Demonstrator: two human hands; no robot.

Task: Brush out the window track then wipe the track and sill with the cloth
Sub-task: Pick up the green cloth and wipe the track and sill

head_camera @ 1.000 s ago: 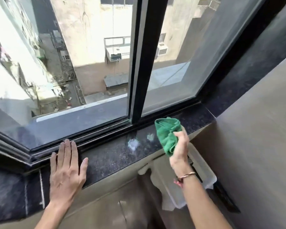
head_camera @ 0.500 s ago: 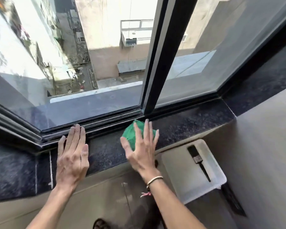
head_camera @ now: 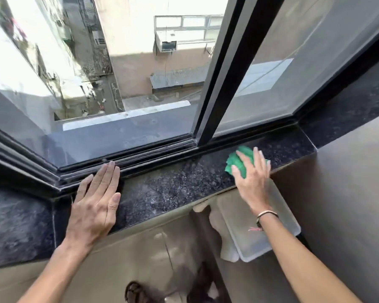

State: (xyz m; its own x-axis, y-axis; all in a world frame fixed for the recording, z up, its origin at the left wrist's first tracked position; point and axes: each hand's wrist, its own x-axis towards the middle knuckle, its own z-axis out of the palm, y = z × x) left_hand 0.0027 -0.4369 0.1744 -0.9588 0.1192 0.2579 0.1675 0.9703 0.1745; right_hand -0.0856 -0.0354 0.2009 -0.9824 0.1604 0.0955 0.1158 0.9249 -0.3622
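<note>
A green cloth [head_camera: 239,159] lies bunched on the dark speckled stone sill [head_camera: 173,189], toward its right end. My right hand [head_camera: 253,179] presses flat on the cloth with fingers spread, covering most of it. My left hand [head_camera: 95,202] rests flat, palm down, on the sill's left part, fingertips touching the black window track [head_camera: 153,155]. The track runs along the back of the sill under the glass. The brush is hidden.
A black vertical window frame post [head_camera: 228,68] meets the track just left of the cloth. A translucent white plastic tray [head_camera: 280,219] sits below the sill under my right forearm. A beige wall [head_camera: 348,193] closes the right side. A sandalled foot [head_camera: 136,291] shows below.
My right hand brought the cloth down onto the sill, then slid it right along the sill. My left hand stayed flat on the sill. The brush in the tray is now hidden.
</note>
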